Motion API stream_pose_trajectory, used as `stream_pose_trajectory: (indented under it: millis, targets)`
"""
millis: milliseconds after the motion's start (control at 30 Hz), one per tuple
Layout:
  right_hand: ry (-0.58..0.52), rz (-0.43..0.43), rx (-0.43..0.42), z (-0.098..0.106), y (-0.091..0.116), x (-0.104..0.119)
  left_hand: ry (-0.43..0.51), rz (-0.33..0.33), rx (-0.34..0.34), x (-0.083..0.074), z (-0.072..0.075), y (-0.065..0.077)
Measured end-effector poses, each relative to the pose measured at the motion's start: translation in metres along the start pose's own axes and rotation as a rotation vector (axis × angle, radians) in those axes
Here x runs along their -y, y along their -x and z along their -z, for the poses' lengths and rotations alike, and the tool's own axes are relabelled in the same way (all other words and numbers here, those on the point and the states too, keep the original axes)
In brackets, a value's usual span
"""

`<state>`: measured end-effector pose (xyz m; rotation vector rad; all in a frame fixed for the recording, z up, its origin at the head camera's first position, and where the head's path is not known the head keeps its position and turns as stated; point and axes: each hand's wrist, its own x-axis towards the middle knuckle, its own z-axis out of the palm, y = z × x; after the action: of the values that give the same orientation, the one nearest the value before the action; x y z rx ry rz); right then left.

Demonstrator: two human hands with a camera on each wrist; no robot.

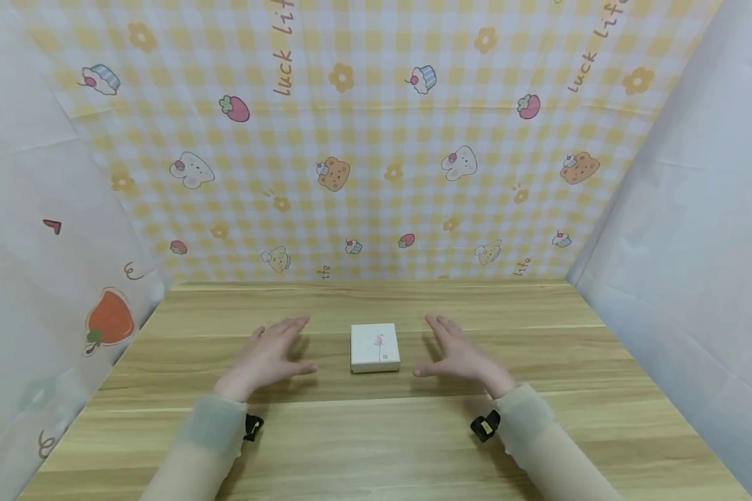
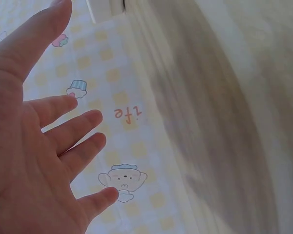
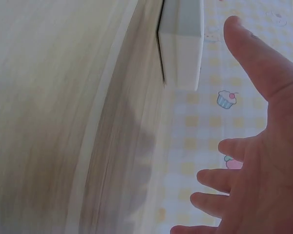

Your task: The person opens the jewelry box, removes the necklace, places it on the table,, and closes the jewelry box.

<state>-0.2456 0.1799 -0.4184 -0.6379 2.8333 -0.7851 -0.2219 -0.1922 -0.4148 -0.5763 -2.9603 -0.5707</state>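
A small white square box (image 1: 366, 342) with a pink flower print on its lid rests on the wooden table, between the two hands. My left hand (image 1: 269, 357) hovers to the left of the box, fingers spread and extended, apart from it. On the other side my right hand (image 1: 460, 356) is held the same way, its thumb nearest the box without touching. In the right wrist view the side of the box (image 3: 183, 48) shows at the top, beyond the thumb. Only a corner of the box (image 2: 103, 9) enters the left wrist view. Neither hand holds anything.
The wooden table (image 1: 376, 445) reaches back to a yellow checked cloth (image 1: 376, 139) with cartoon prints. White cloth hangs on the left (image 1: 37, 278) and right (image 1: 683, 243). Black straps with small devices (image 1: 485, 425) sit at both wrists.
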Motion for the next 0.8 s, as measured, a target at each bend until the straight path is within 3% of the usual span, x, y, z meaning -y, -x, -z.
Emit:
stream_pose_trajectory:
  millis: [200,433,800]
  targets:
    - [-0.029,0.006,0.018,-0.003,-0.002,0.006,0.021,0.001,0.017,-0.005,0.001,-0.008]
    - [-0.083,0.021,0.031,-0.007,-0.007,0.011,0.081,-0.007,0.085,-0.012,0.001,-0.017]
    - [-0.221,0.036,0.089,-0.015,-0.017,0.013,0.155,-0.023,0.154,-0.028,-0.014,-0.03]
